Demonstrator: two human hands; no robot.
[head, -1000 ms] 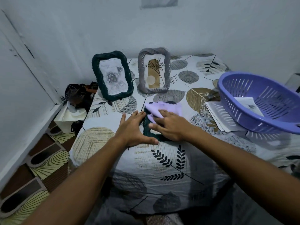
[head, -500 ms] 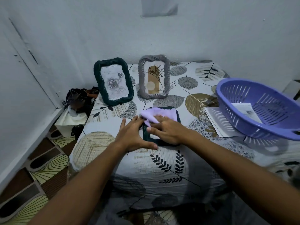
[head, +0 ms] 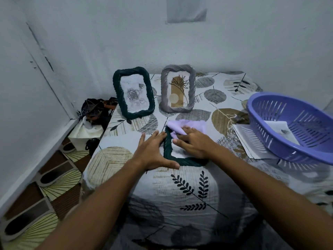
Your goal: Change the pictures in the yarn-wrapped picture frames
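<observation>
A dark green yarn-wrapped frame (head: 168, 150) lies flat on the leaf-print cloth in front of me. My left hand (head: 153, 150) rests flat against its left edge, fingers straight. My right hand (head: 193, 143) presses a lilac cloth (head: 182, 126) onto the frame's face. Behind them stand two upright frames: a dark green one (head: 133, 94) with a rose drawing and a grey one (head: 178, 88) with a plant print.
A purple slotted basket (head: 295, 123) with a printed sheet (head: 281, 128) inside sits at the right, over more paper sheets (head: 248, 139). The covered table (head: 180, 186) ends at the left, where bags (head: 95, 110) lie on the tiled floor by the wall.
My right hand has slid the lilac cloth a little across the flat frame's face. My left hand stays at the frame's left edge. The view has tilted slightly.
</observation>
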